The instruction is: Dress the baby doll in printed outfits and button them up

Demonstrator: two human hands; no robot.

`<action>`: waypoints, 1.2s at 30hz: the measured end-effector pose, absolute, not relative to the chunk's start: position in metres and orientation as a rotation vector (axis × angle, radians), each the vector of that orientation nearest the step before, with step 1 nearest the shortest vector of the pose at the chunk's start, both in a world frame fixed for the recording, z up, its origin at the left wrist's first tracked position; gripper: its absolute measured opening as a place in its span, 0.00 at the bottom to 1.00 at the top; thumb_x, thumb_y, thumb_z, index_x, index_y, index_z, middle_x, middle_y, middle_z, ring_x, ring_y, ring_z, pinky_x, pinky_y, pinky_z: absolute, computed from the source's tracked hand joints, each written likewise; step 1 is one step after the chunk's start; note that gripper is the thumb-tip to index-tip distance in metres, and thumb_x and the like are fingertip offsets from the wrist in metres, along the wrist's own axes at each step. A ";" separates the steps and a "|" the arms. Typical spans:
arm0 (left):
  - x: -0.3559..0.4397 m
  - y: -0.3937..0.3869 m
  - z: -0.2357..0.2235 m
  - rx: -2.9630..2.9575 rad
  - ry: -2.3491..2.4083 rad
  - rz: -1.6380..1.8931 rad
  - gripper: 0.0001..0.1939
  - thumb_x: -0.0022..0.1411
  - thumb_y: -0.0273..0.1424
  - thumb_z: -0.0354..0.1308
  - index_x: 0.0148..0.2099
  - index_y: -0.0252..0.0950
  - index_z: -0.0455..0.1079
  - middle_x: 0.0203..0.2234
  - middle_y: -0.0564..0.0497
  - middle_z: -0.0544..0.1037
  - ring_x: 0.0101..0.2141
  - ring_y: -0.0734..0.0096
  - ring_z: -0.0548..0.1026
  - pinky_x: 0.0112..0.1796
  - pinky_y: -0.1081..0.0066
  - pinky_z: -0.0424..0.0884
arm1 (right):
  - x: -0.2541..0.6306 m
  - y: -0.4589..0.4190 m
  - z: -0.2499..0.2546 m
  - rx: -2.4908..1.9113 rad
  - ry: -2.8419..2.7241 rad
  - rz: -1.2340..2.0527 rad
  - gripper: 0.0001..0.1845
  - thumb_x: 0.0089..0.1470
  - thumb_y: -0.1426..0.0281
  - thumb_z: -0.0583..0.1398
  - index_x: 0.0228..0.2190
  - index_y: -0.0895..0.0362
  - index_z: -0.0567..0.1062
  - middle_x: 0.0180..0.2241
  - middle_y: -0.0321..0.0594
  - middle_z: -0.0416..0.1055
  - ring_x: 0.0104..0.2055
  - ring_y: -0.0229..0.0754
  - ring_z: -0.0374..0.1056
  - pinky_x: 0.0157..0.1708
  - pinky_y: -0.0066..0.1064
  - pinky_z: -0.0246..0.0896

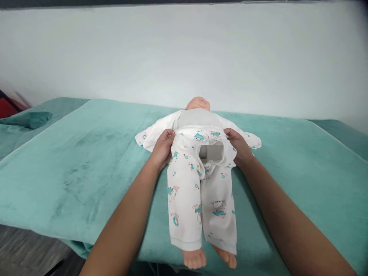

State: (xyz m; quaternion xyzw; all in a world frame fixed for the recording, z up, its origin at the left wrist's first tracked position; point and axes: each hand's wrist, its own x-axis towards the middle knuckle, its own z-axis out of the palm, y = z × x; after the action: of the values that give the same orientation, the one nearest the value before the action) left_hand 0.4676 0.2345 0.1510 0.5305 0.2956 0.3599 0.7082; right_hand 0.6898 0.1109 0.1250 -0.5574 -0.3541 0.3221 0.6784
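Note:
A baby doll (198, 102) lies on its back, head away from me and bare feet toward me. It wears white printed baby pants (185, 191) with an opening at the crotch. A white long-sleeved top (161, 128) is spread out to both sides of its body. My left hand (164, 147) pinches the pants' waistband at its left end. At the other end of the waistband, my right hand (238, 143) has its fingers closed on the fabric. The waistband lies across the doll's belly, below its pale torso (198, 117).
A green cloth (86, 161) covers the table under the doll, with a fold bunched at the far left. Behind it stands a white wall (184, 57). A red object (8, 107) shows at the left edge, and dark floor (25, 249) lies below the table's front left.

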 end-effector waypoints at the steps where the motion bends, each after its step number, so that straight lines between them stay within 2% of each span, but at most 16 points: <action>1: 0.468 0.236 0.149 1.203 0.663 0.818 0.10 0.52 0.32 0.63 0.35 0.38 0.65 0.24 0.58 0.68 0.25 0.75 0.65 0.28 0.75 0.62 | 0.689 0.111 0.125 -1.246 -0.779 0.735 0.14 0.34 0.71 0.63 0.29 0.52 0.69 0.25 0.30 0.69 0.23 0.39 0.63 0.24 0.31 0.57; 3: 0.468 0.239 0.146 1.298 0.678 0.883 0.08 0.53 0.31 0.62 0.35 0.38 0.67 0.25 0.57 0.69 0.26 0.75 0.66 0.29 0.75 0.62 | 0.687 0.111 0.126 -1.257 -0.756 0.719 0.14 0.35 0.72 0.63 0.29 0.52 0.69 0.23 0.29 0.67 0.21 0.36 0.59 0.22 0.28 0.53; 5: 0.468 0.242 0.145 1.435 0.690 0.962 0.06 0.54 0.29 0.62 0.36 0.38 0.70 0.30 0.55 0.73 0.31 0.73 0.70 0.35 0.73 0.66 | 0.685 0.110 0.127 -1.312 -0.759 0.636 0.13 0.36 0.71 0.63 0.29 0.52 0.69 0.22 0.29 0.66 0.21 0.34 0.56 0.22 0.27 0.50; 7: 0.467 0.244 0.145 1.561 0.678 1.025 0.06 0.56 0.29 0.61 0.38 0.39 0.73 0.38 0.52 0.76 0.40 0.70 0.72 0.44 0.71 0.68 | 0.683 0.108 0.128 -1.384 -0.800 0.486 0.11 0.40 0.70 0.64 0.30 0.53 0.70 0.25 0.31 0.68 0.24 0.36 0.60 0.24 0.28 0.54; 10: 0.466 0.247 0.145 1.669 0.585 1.082 0.07 0.59 0.31 0.59 0.41 0.40 0.74 0.48 0.49 0.76 0.50 0.65 0.72 0.53 0.66 0.66 | 0.682 0.103 0.129 -1.424 -0.961 0.207 0.12 0.47 0.67 0.64 0.37 0.52 0.73 0.40 0.38 0.73 0.41 0.42 0.69 0.40 0.33 0.64; 12: 0.466 0.249 0.144 1.707 0.518 1.090 0.06 0.61 0.32 0.58 0.41 0.39 0.73 0.52 0.48 0.74 0.54 0.64 0.70 0.55 0.65 0.65 | 0.683 0.101 0.128 -1.381 -1.076 0.141 0.13 0.53 0.66 0.63 0.42 0.51 0.74 0.50 0.41 0.71 0.52 0.45 0.67 0.52 0.37 0.62; 13: 0.466 0.249 0.143 1.712 0.501 1.086 0.06 0.61 0.32 0.58 0.41 0.39 0.72 0.53 0.47 0.74 0.54 0.64 0.70 0.55 0.65 0.64 | 0.683 0.100 0.127 -1.360 -1.104 0.160 0.13 0.55 0.65 0.62 0.44 0.51 0.73 0.53 0.41 0.70 0.54 0.45 0.67 0.54 0.37 0.61; 15: 0.467 0.250 0.143 1.720 0.517 1.055 0.06 0.62 0.33 0.57 0.41 0.39 0.70 0.52 0.47 0.74 0.53 0.64 0.71 0.54 0.66 0.65 | 0.684 0.101 0.125 -1.371 -1.095 0.222 0.14 0.58 0.63 0.60 0.46 0.51 0.73 0.51 0.41 0.72 0.51 0.44 0.69 0.52 0.38 0.62; 17: 0.470 0.252 0.145 1.754 0.600 1.020 0.06 0.64 0.33 0.55 0.41 0.39 0.69 0.46 0.49 0.76 0.48 0.66 0.73 0.50 0.67 0.66 | 0.687 0.105 0.124 -1.461 -1.069 0.206 0.14 0.58 0.61 0.60 0.44 0.52 0.74 0.45 0.40 0.74 0.45 0.44 0.70 0.47 0.37 0.63; 21: 0.484 0.262 0.153 1.827 0.841 0.993 0.04 0.64 0.30 0.51 0.37 0.38 0.66 0.32 0.53 0.75 0.36 0.69 0.71 0.40 0.71 0.66 | 0.697 0.122 0.128 -1.712 -1.017 0.048 0.13 0.57 0.57 0.58 0.35 0.54 0.73 0.34 0.37 0.73 0.36 0.42 0.66 0.40 0.34 0.59; 27: 0.499 0.276 0.156 1.650 0.865 0.904 0.04 0.61 0.29 0.54 0.33 0.37 0.67 0.28 0.54 0.73 0.30 0.71 0.68 0.34 0.72 0.64 | 0.715 0.151 0.133 -1.807 -0.931 0.168 0.18 0.53 0.53 0.60 0.27 0.55 0.71 0.26 0.36 0.70 0.31 0.41 0.63 0.33 0.32 0.57; 31: 0.493 0.271 0.154 1.664 0.758 0.880 0.08 0.63 0.33 0.53 0.36 0.36 0.71 0.31 0.52 0.76 0.33 0.69 0.71 0.36 0.71 0.66 | 0.712 0.152 0.129 -1.669 -1.018 0.108 0.16 0.53 0.54 0.61 0.32 0.54 0.73 0.31 0.37 0.73 0.34 0.42 0.66 0.36 0.33 0.60; 36: 0.493 0.277 0.156 2.007 0.714 1.032 0.06 0.63 0.30 0.53 0.38 0.37 0.71 0.43 0.48 0.76 0.46 0.65 0.72 0.48 0.67 0.66 | 0.707 0.151 0.138 -1.531 -1.260 -0.066 0.11 0.57 0.58 0.59 0.32 0.53 0.74 0.47 0.42 0.74 0.50 0.46 0.68 0.49 0.38 0.60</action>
State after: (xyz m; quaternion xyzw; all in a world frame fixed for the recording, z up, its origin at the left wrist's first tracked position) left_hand 0.4931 0.2767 0.1557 0.7852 0.2792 0.4036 0.3777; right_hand 0.7066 0.1507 0.1377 -0.6460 -0.5316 -0.0279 0.5471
